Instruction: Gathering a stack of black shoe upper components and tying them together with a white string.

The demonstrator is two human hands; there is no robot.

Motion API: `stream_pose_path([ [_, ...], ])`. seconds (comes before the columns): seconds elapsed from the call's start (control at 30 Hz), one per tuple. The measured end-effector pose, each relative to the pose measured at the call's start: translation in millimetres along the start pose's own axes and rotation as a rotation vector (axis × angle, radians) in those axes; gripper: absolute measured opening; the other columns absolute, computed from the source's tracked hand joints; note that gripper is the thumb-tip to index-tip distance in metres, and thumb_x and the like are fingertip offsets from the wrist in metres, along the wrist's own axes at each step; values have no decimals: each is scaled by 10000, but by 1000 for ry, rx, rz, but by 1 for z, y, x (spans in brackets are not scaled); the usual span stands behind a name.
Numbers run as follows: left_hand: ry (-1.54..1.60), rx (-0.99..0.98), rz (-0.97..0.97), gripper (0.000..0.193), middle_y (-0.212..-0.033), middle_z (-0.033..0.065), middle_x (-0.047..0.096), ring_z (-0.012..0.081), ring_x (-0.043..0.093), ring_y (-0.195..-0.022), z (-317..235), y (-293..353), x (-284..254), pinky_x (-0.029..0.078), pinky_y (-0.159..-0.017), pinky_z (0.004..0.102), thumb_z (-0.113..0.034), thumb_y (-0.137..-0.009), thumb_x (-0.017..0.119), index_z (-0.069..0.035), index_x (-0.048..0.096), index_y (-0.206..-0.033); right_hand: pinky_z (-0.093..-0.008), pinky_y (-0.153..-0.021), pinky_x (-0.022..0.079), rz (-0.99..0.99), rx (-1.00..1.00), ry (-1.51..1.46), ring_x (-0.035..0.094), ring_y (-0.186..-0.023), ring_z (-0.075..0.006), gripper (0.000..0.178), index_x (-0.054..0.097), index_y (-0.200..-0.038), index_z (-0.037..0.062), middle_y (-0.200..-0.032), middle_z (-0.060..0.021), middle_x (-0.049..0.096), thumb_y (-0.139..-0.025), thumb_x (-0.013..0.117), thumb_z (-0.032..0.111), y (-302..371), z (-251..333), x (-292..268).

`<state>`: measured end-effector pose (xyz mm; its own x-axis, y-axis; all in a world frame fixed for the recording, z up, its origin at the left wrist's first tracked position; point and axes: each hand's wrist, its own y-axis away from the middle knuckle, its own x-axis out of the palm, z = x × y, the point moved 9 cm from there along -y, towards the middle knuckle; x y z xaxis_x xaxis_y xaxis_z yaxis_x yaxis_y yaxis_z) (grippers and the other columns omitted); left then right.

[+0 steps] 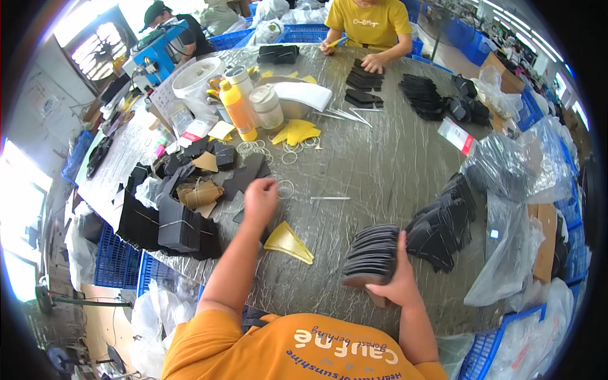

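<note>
My right hand (398,282) grips a thick stack of dark grey cut pieces (370,253) from its right side, at the near right of the table. The stack's layered edges face up. My left hand (261,201) is closed, with its fingertips pinched at the edge of a pale rubber band (287,189). Just below the left hand lies a yellow triangular pattern piece (289,242). A white pen-like stick (330,198) rests between my two hands. To the right of the held stack, more dark cut pieces (443,221) lie fanned out.
Bundled dark pieces (179,225) and scraps crowd the left edge. An orange-yellow bottle (237,111), tubs and loose rubber bands (253,150) stand behind. Across the table, a person in yellow (369,25) handles dark pieces (365,77). Clear plastic bags (506,247) hang at right.
</note>
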<state>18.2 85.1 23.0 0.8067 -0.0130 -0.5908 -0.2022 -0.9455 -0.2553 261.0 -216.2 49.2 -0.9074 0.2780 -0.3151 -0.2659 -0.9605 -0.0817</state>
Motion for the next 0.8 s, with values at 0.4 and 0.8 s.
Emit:
stream_pose_path([
  [0.4, -746, -150, 169, 247, -1045, 107, 669, 296, 539, -1116, 6, -128, 21, 418, -913, 481, -287, -779, 634, -129, 735, -940, -404, -1134, 275, -268, 292, -1373, 396, -1336, -275, 1063, 280, -1486, 72, -1479, -103, 372, -604, 863, 187, 1, -59, 5],
  [0.8, -40, 271, 331, 74, -755, 143, 646, 286, 643, -745, -99, -53, 26, 495, -670, 392, -48, -862, 526, 1, 580, -874, -403, -1136, 273, -41, 212, -1227, 394, -1339, -294, 1103, 248, -1495, 64, -1477, -128, 374, -596, 869, 214, -40, -31, 19],
])
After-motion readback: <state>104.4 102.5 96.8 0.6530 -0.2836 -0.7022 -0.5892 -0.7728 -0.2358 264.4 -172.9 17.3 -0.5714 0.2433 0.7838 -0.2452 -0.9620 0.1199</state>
